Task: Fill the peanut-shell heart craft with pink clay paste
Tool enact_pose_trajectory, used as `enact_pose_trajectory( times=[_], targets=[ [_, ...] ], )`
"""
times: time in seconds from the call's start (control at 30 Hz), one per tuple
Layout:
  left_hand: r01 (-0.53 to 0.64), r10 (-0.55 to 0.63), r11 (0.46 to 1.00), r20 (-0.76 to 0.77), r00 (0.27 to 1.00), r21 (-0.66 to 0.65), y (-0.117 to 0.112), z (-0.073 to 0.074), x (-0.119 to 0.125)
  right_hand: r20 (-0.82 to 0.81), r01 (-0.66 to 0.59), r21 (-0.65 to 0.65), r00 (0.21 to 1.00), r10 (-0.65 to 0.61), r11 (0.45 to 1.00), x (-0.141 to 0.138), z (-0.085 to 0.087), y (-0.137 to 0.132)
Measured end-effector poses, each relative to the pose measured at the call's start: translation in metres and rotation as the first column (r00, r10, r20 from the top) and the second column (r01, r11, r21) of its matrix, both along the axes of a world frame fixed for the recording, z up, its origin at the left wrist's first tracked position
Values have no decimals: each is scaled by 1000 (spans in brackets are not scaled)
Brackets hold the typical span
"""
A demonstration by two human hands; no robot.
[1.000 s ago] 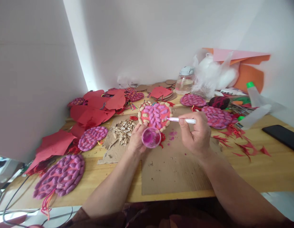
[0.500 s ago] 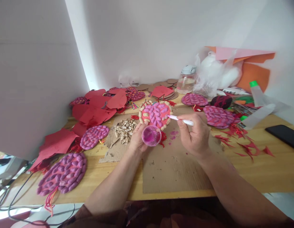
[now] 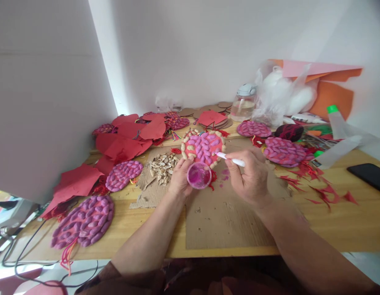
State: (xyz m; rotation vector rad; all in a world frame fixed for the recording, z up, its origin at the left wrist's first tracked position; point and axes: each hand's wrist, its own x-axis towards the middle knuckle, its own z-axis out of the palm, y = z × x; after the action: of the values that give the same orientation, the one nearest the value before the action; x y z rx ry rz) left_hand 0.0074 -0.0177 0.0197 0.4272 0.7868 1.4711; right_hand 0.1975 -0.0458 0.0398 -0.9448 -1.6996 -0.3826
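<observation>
My left hand (image 3: 180, 178) is closed round a small clear cup of purple paint (image 3: 199, 175) and also steadies the lower edge of a red heart-shaped plaque (image 3: 194, 150). Peanut shells cover the plaque: those in the middle are painted pink-purple, while those along the rim are bare tan. In my right hand (image 3: 249, 174) a white paintbrush (image 3: 234, 159) is pinched like a pen, its tip at a shell on the plaque's right side. Beneath both hands lies a cardboard sheet (image 3: 226, 221) with purple paint spots.
Loose peanut shells (image 3: 162, 168) lie left of my left hand. Painted plaques (image 3: 85, 221) and red paper pieces (image 3: 76, 182) cover the left side. At the back right stand a water bottle (image 3: 243, 104) and plastic bags (image 3: 278, 94); a phone (image 3: 368, 175) lies at the right.
The brush has moved slightly lower, with its tip still by the right-hand shells. My right hand has shifted down a little. The whole view has drifted slightly.
</observation>
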Motion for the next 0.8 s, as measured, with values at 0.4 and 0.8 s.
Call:
enact_pose_trajectory(
  times=[0.4,0.8],
  targets=[
    [-15,15,1000,11,1000,-24,3,-3,0,-20,24,8,1000,-23,1000,-2,-2,2],
    [8,-7,999,22,1000,-49,0,0,2,-38,-1,-13,999,1,1000,-6,-5,-1]
  ],
)
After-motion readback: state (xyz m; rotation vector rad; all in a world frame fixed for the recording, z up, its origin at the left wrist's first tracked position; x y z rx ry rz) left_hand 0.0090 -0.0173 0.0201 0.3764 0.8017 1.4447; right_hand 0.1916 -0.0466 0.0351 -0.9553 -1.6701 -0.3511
